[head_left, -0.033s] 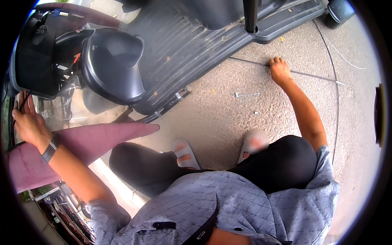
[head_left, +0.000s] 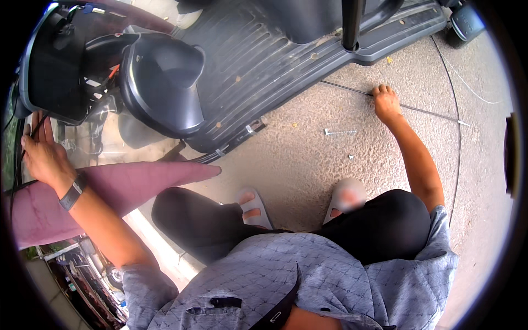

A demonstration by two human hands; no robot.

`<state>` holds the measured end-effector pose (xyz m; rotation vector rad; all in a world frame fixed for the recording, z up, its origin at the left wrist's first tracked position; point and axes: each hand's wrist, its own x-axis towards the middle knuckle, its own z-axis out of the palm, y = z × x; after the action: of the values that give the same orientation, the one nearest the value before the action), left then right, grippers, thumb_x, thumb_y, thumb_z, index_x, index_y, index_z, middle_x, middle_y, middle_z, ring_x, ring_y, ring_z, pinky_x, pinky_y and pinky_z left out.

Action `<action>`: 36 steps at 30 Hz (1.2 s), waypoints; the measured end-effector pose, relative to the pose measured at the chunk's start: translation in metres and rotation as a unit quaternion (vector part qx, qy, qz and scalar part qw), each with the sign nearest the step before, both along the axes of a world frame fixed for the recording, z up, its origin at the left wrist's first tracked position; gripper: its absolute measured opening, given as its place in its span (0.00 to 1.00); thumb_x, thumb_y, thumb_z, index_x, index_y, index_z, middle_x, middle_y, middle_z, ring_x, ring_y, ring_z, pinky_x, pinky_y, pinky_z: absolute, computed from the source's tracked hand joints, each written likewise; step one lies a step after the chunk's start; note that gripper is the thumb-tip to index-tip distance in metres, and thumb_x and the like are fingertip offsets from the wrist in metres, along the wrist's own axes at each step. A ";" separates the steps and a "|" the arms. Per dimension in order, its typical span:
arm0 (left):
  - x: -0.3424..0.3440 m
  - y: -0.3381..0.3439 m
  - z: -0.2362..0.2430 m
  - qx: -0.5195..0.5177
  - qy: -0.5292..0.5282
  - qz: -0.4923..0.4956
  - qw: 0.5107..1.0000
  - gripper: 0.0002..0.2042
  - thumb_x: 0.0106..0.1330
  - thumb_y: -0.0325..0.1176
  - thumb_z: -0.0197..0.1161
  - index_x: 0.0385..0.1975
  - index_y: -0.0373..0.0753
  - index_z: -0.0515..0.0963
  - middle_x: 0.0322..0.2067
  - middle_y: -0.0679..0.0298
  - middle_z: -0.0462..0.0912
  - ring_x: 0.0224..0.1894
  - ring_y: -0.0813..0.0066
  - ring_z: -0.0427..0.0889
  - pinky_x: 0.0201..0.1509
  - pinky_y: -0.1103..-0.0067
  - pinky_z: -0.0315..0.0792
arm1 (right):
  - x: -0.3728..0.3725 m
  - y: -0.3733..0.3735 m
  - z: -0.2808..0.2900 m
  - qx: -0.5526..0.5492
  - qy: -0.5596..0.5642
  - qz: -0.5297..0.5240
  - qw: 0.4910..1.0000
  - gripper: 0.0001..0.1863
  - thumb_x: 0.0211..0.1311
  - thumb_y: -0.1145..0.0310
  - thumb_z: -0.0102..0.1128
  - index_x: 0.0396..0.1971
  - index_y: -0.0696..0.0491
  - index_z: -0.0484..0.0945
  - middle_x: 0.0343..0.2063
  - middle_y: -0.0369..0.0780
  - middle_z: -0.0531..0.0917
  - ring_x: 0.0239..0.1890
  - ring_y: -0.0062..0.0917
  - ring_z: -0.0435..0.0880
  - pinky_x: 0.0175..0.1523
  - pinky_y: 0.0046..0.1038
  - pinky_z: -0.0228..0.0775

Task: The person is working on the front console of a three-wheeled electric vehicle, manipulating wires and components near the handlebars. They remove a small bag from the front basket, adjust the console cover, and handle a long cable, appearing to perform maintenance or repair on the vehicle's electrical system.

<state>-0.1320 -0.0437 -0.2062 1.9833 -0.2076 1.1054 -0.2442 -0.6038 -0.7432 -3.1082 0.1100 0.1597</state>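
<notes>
My right hand point(head_left: 386, 103) is closed on a thin dark cable point(head_left: 426, 111) just above the rough ground. From under the vehicle's footboard point(head_left: 286, 82), that cable stretches right to a white tip. At the far left, my left hand point(head_left: 48, 159) pinches a thin black cable point(head_left: 38, 127) between thumb and fingers, below a dark front housing point(head_left: 55, 71) of the vehicle. Part of what these fingers touch is hidden. A black moulded cover point(head_left: 162, 82) sits between the housing and the footboard.
A long bolt point(head_left: 341, 132) and a small screw point(head_left: 351, 157) lie on the ground ahead of my feet. Another dark cable point(head_left: 455, 165) runs down the right side. A maroon padded cover point(head_left: 132, 179) passes beneath my left wrist. A black post point(head_left: 350, 27) rises from the footboard.
The view has shifted slightly, so the vehicle and ground sit a little further right and lower. Both hands keep their hold on the cables.
</notes>
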 end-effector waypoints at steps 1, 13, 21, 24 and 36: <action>-0.002 -0.002 -0.003 0.002 -0.023 -0.003 1.000 0.22 0.82 0.31 0.36 0.55 0.09 0.62 0.54 0.25 0.76 0.58 0.34 0.80 0.65 0.56 0.79 | -0.004 0.000 0.005 0.007 -0.013 0.002 1.000 0.11 0.64 0.75 0.53 0.45 0.54 0.78 0.47 0.45 0.80 0.54 0.39 0.79 0.58 0.39 0.74; 0.042 -0.005 -0.067 -0.091 0.002 -0.056 0.994 0.16 0.82 0.36 0.48 0.48 0.25 0.75 0.49 0.45 0.85 0.53 0.58 0.86 0.58 0.71 0.81 | -0.073 -0.069 0.016 -0.020 0.051 -0.108 0.993 0.12 0.66 0.81 0.50 0.48 0.56 0.69 0.46 0.51 0.80 0.48 0.48 0.85 0.48 0.44 0.82; 0.106 0.009 -0.120 -0.065 0.099 0.000 0.993 0.15 0.76 0.35 0.56 0.38 0.28 0.83 0.38 0.56 0.89 0.40 0.69 0.88 0.43 0.74 0.80 | -0.161 -0.131 0.004 -0.044 0.066 -0.201 0.976 0.09 0.72 0.77 0.43 0.49 0.57 0.69 0.46 0.55 0.82 0.46 0.52 0.86 0.48 0.47 0.81; 0.114 0.026 -0.137 -0.020 0.292 0.052 0.955 0.15 0.75 0.37 0.59 0.38 0.30 0.84 0.38 0.58 0.89 0.39 0.73 0.85 0.42 0.77 0.77 | -0.193 -0.159 0.008 -0.063 0.092 -0.248 0.962 0.10 0.75 0.74 0.40 0.49 0.57 0.70 0.46 0.55 0.83 0.46 0.52 0.86 0.48 0.48 0.81; 0.085 0.008 -0.118 -0.192 0.095 -0.028 0.976 0.15 0.79 0.35 0.54 0.47 0.24 0.77 0.45 0.47 0.87 0.44 0.61 0.89 0.46 0.75 0.85 | -0.168 -0.112 0.016 -0.081 0.191 -0.195 0.959 0.13 0.62 0.79 0.56 0.47 0.59 0.75 0.47 0.51 0.85 0.55 0.47 0.83 0.58 0.43 0.77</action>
<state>-0.0468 -0.0361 -0.3239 1.7097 0.0497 0.8400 -0.4123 -0.7161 -0.7269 -3.0841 0.7714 0.7673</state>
